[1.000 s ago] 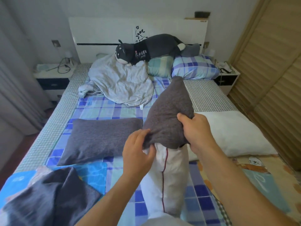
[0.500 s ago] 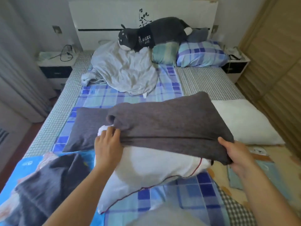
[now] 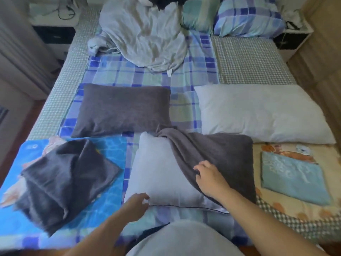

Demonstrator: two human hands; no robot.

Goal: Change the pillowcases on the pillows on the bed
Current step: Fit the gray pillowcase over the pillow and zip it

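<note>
White pillow [image 3: 158,174], long axis sideways, half inside grey pillowcase [image 3: 217,154]; open edge under right hand [image 3: 208,178], fingers curled into the cloth; left hand [image 3: 136,204] at near-left corner, loosely bent, grip unclear.

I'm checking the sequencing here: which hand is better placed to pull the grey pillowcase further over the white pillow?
Right, probably. The right hand already rests on the grey pillowcase, while the left hand sits at the white pillow corner.
</note>
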